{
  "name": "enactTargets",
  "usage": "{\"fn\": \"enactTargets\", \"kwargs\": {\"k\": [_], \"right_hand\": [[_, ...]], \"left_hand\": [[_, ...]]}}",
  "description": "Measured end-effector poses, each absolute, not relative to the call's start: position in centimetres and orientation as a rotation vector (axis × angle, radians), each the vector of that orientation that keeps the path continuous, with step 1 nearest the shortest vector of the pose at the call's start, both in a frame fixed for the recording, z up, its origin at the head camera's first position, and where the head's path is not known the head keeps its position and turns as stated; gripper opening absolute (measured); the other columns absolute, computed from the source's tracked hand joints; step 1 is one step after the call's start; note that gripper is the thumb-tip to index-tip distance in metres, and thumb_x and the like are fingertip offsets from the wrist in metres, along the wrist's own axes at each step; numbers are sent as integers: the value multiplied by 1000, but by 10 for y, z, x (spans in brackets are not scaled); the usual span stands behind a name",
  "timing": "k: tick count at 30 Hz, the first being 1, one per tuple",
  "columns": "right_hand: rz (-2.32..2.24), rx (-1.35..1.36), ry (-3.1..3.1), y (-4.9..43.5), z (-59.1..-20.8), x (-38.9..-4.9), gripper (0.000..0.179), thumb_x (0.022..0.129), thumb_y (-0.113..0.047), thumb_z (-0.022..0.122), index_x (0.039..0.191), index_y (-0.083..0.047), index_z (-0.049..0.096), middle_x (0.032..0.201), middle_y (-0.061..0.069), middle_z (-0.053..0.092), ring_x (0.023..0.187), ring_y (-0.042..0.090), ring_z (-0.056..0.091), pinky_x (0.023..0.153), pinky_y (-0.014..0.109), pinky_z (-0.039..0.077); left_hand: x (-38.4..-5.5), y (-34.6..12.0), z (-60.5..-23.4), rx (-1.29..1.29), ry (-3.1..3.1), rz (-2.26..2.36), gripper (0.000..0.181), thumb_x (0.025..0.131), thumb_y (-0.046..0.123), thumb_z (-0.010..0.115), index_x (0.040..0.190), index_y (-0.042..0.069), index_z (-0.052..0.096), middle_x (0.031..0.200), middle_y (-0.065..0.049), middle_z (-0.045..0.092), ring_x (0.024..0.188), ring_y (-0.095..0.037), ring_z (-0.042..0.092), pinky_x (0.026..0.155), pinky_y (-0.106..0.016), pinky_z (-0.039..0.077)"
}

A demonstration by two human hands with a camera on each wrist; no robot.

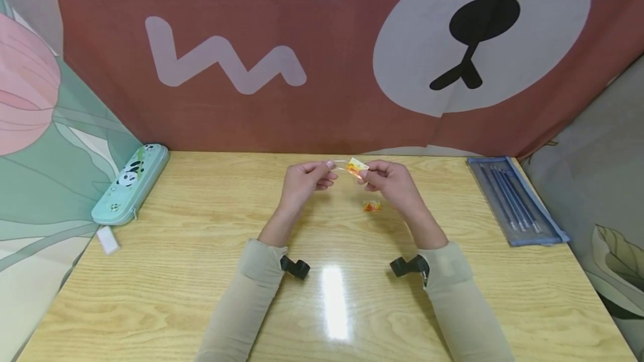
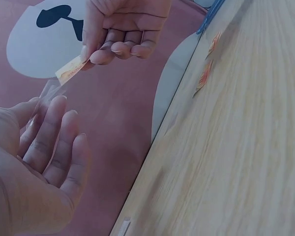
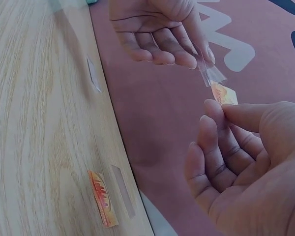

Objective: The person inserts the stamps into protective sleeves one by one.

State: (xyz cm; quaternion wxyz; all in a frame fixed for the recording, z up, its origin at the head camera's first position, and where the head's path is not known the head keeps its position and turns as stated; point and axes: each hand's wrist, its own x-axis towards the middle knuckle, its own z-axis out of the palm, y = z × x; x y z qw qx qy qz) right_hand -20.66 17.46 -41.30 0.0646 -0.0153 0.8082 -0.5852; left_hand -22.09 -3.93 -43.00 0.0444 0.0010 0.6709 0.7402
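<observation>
My left hand [image 1: 307,183] pinches a small clear plastic sleeve [image 3: 206,71] between thumb and forefinger. Facing it, my right hand [image 1: 389,183] pinches a small yellow-and-orange printed paper piece [image 1: 356,167] by one end. The paper's other end meets the sleeve's edge; I cannot tell whether it is inside. Both hands are raised above the far part of the table, with their remaining fingers loosely bent. Below the right hand, another orange printed piece [image 1: 372,205] lies on the table. Beside it in the right wrist view is a thin greyish strip [image 3: 123,191].
At the table's left edge lies a mint pencil case [image 1: 132,183] with panda pictures, and a small white block [image 1: 108,240] in front of it. A blue-edged mesh pouch [image 1: 515,200] holding several pencils lies on the right. A brown printed cloth [image 1: 251,122] hangs behind the table.
</observation>
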Motion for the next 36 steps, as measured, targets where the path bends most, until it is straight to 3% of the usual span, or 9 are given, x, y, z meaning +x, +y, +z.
{"fn": "enactTargets", "kwargs": {"k": [4,13,21,26,30,33,36], "right_hand": [[-1761,-46,2435,176,-413,-206,29,100,-24,65,113,1,69,96,9,75,89,26,70,91,46,60],[-1782,-59,2422,177,-414,-206,32,101,-27,64,114,2,68,100,18,73,84,16,70,89,43,61],[-1768,-54,2437,176,-414,-207,31,101,-27,64,111,1,69,96,13,74,87,24,70,88,41,61],[-1772,-50,2420,177,-415,-208,29,102,-27,63,110,1,68,91,6,73,82,19,68,86,39,62],[-1776,-55,2421,177,-414,-208,28,103,-26,62,110,1,67,89,3,72,79,16,67,85,40,62],[-1776,-52,2427,177,-414,-207,28,103,-26,61,109,0,67,91,5,73,83,21,69,87,42,62],[-1766,-47,2434,177,-414,-207,29,103,-27,61,110,1,67,98,12,73,87,26,70,89,44,61]], "left_hand": [[-220,-39,-429,18,2090,2234,28,92,26,76,100,-1,79,73,2,76,66,-9,73,73,-38,64],[-218,-35,-429,62,2150,2163,27,93,26,76,98,0,79,75,0,77,66,-9,72,86,-59,59],[-218,-35,-431,56,2175,2182,28,93,28,75,98,1,79,74,0,76,65,-9,71,76,-46,64],[-218,-33,-430,66,2166,2171,28,93,28,75,99,1,79,77,-4,77,66,-10,72,81,-53,62],[-218,-33,-429,78,2176,2142,28,93,29,75,101,2,79,78,-5,78,67,-11,73,78,-47,64],[-217,-32,-429,78,2189,2130,28,93,29,75,101,3,80,79,-5,78,68,-11,73,77,-45,64],[-217,-32,-430,72,2186,2136,27,93,28,75,101,3,79,80,-7,78,67,-11,73,81,-51,63]]}}
